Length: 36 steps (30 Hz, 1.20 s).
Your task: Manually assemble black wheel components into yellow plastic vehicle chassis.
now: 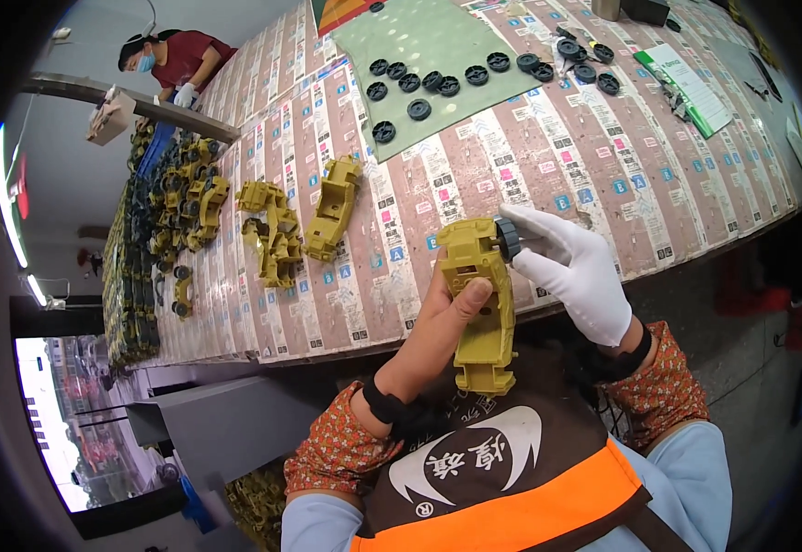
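Note:
My bare left hand (430, 329) grips a mustard-yellow plastic toy car body (486, 345), thumb across its middle, above my lap at the table's front edge. My right hand (583, 281), in a white glove, pinches a black toy wheel (508, 237) between thumb and fingers. The wheel sits against the right side of the car body, near its far end. Whether it is fixed on an axle there, I cannot tell. No wheel shows on the body's left side, which the left hand partly covers.
Several yellow car bodies (332, 210) lie left of centre on the patterned table (401, 304). Farther left are piled bodies with wheels (185, 198). Black wheels (418, 109) are scattered on a green cloth (355, 55). A clipboard (686, 92) lies at right; a masked person (185, 64) works far left.

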Each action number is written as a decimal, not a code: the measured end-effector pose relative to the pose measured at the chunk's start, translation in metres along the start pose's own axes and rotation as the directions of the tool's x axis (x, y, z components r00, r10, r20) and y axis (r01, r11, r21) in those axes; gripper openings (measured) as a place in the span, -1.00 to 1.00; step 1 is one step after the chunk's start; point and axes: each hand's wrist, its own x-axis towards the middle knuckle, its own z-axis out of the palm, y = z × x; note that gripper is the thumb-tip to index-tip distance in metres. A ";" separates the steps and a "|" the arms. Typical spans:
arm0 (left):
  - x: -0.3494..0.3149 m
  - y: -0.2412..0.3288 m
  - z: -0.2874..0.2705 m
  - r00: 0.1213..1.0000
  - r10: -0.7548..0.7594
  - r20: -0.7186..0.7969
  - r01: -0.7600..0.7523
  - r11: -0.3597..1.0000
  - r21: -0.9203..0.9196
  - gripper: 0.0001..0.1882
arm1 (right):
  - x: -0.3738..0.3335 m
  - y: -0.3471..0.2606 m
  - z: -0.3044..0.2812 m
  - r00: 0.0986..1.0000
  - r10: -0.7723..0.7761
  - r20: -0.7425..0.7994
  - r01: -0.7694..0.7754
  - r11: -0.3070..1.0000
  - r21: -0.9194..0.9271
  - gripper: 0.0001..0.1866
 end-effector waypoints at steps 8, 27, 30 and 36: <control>-0.007 0.001 -0.012 0.989 -0.104 0.108 0.132 0.946 -0.298 -0.35 | 0.000 0.016 0.020 0.994 -0.098 -0.058 0.090 0.988 -0.122 -0.51; -0.005 0.016 -0.035 0.970 -0.111 0.218 0.174 0.939 -0.296 -0.32 | 0.020 0.003 0.032 0.994 0.047 0.094 -0.053 0.997 0.063 -0.55; -0.001 0.011 -0.039 0.975 -0.107 0.194 0.162 0.942 -0.294 -0.33 | 0.024 0.003 0.036 0.994 0.105 0.024 -0.108 0.981 0.163 -0.52; -0.002 0.003 -0.044 0.983 -0.086 0.163 0.137 0.934 -0.331 -0.40 | 0.027 0.013 0.035 0.991 0.127 -0.030 -0.121 0.981 0.154 -0.55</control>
